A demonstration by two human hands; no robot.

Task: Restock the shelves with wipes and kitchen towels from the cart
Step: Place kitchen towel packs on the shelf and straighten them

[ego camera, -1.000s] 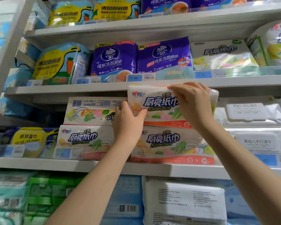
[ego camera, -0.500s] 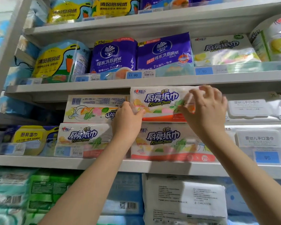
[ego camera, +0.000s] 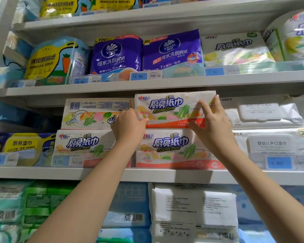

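Observation:
A white kitchen towel pack [ego camera: 167, 106] with blue lettering lies on top of an identical pack [ego camera: 168, 146] on the middle shelf [ego camera: 147, 175], its top close under the shelf above. My left hand [ego camera: 128, 123] grips the upper pack's left end, fingers curled and thumb on its front. My right hand [ego camera: 211, 120] presses flat on the right part of its face with straight, spread fingers. To the left stands a second stack of two kitchen towel packs [ego camera: 95, 113].
Baby wipes packs [ego camera: 263, 113] are stacked directly right of the towels. The shelf above [ego camera: 112, 86] holds purple Vinda towel packs [ego camera: 116, 53] and rolls. Below, a white pack [ego camera: 193, 207] and green and blue packs fill the lower shelf. Price tags line the shelf edges.
The upper pack has slid back into the shelf and now sits square on the lower one. My right hand came off its top right corner and now lies flat on its front.

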